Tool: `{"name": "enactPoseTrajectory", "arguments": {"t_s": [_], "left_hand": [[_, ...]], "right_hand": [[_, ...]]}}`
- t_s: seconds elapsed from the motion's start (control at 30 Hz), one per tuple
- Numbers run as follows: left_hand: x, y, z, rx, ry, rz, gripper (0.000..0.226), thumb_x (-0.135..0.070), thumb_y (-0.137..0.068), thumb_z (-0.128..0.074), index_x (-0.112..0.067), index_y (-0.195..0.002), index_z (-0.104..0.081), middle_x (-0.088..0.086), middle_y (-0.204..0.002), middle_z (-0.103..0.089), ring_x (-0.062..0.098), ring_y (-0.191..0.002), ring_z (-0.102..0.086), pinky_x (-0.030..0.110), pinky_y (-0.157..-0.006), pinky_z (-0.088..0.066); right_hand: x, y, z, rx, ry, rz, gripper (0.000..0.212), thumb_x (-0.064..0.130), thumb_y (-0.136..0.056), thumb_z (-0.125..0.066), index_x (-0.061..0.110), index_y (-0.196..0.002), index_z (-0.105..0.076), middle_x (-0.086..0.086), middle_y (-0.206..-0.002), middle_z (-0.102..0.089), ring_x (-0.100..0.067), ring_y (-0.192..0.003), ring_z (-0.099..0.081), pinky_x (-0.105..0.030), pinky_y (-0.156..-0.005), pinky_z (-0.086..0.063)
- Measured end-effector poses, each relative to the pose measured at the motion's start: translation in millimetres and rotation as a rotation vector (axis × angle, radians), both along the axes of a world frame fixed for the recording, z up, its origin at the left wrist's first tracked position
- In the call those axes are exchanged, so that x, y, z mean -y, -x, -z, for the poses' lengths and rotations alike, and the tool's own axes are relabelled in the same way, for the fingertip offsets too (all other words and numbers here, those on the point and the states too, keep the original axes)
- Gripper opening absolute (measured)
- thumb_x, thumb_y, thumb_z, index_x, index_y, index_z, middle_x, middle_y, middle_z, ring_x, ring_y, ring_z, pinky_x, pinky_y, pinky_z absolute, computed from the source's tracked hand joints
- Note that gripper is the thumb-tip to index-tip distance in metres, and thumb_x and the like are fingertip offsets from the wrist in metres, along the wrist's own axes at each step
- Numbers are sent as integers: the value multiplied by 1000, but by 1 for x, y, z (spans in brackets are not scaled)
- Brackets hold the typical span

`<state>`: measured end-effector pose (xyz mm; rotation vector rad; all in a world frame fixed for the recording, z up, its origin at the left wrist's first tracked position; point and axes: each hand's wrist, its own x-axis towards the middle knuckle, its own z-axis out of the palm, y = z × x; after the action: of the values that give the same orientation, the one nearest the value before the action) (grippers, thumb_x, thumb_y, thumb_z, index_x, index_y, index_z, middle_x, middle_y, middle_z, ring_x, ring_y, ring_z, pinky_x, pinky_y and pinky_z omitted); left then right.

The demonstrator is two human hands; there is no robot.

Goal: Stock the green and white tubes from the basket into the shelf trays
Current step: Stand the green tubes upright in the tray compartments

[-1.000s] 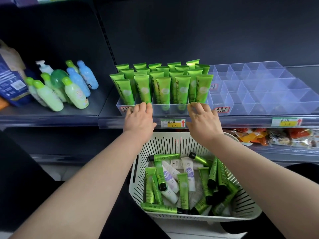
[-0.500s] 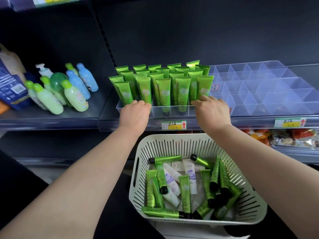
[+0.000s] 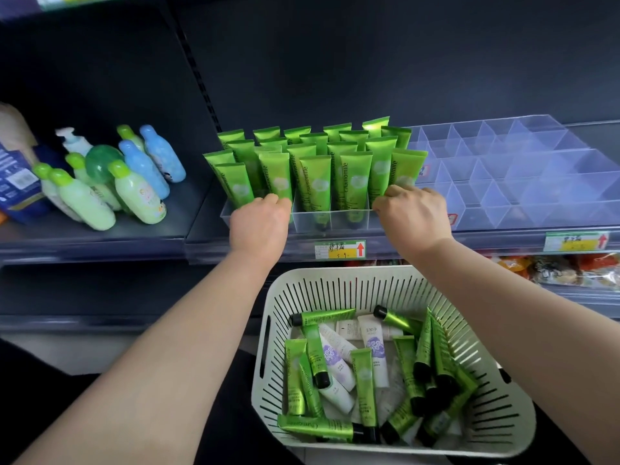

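Fingertips of left hand (image 3: 260, 223) and right hand (image 3: 411, 214) behind tray front (grip unclear), price tag (image 3: 339, 250) handwriting illegible

A dark back panel (image 3: 369, 62) rises behind the shelf (image 3: 100, 236), split by a slotted upright (image 3: 198, 78). Left of the upright, green and blue bottles (image 3: 110, 182) lean together on the shelf. Below the shelf's front rail a lower shelf (image 3: 84, 317) lies in shadow; to the right of it, snack packets (image 3: 557, 270) show. Pale floor (image 3: 50, 350) lies beneath.
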<state>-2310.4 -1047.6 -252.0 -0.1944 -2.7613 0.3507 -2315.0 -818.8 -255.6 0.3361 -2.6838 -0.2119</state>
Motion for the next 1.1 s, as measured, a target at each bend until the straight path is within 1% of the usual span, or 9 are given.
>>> {"name": "enactPoseTrajectory", "arguments": {"t_s": [0.07,0.13,0.43,0.53,0.7,0.77,0.87,0.97,1.1], "left_hand": [[3,3,2,-39,31,-16,28,7,-57,-72,-13,-76,-67,3,-66,-59,25,-56,-54,22,-46,-14],[9,7,5,-75,34,-14,26,4,-55,-76,-15,-71,-68,2,-62,-59,25,-55,-55,24,-49,-22],[33,12,6,-92,-3,-37,24,5,-55,-75,-11,-71,-69,5,-61,-58,27,-54,-53,28,-51,-26],[36,9,14,-123,0,-15,24,6,-61,-72,-9,-79,-67,7,-68,-60,28,-59,-54,29,-51,-27],[43,8,26,-128,-151,16,28,7,-72,-66,-9,-95,-68,9,-86,-62,32,-79,-56,35,-49,-40],[50,11,26,-128,-201,24,30,9,-73,-67,-10,-96,-68,7,-87,-63,31,-81,-56,32,-47,-38],[55,10,29,-137,-244,61,32,7,-73,-71,-10,-99,-68,7,-91,-63,32,-83,-56,36,-46,-46],[52,0,37,-131,-258,106,34,0,-79,-70,-9,-112,-66,9,-103,-62,34,-92,-55,40,-55,-51],[46,-5,38,-106,-305,109,39,-7,-84,-68,-12,-122,-62,10,-113,-60,33,-101,-52,44,-70,-52]], "right_hand": [[2,2,1,-10,0,-16,25,1,-47,-82,19,-54,-66,4,-52,-54,-22,-69,-60,-23,-51,-23],[5,3,0,-20,13,-32,27,1,-44,-83,19,-52,-65,5,-51,-52,-20,-64,-59,-22,-51,-22],[26,19,6,-49,24,-100,27,0,-43,-81,20,-54,-66,4,-52,-54,-21,-55,-57,-23,-53,-24],[31,19,8,-99,59,-122,26,-4,-43,-77,16,-55,-66,1,-52,-53,-24,-57,-57,-24,-52,-23],[24,15,22,-97,174,-117,37,-10,-55,-74,15,-83,-74,-3,-71,-61,-28,-68,-54,-26,-51,-28],[18,13,27,-106,214,-137,46,-10,-58,-74,17,-95,-74,-3,-81,-65,-30,-74,-55,-28,-52,-34],[14,7,34,-146,257,-171,45,-4,-66,-75,18,-105,-72,-2,-93,-68,-30,-81,-58,-29,-53,-41],[16,-1,42,-111,249,-185,45,2,-76,-69,15,-119,-64,-6,-109,-64,-33,-94,-56,-38,-66,-48],[18,-6,49,-41,313,-166,45,6,-84,-61,12,-129,-56,-10,-123,-57,-37,-110,-49,-51,-88,-47]]}}
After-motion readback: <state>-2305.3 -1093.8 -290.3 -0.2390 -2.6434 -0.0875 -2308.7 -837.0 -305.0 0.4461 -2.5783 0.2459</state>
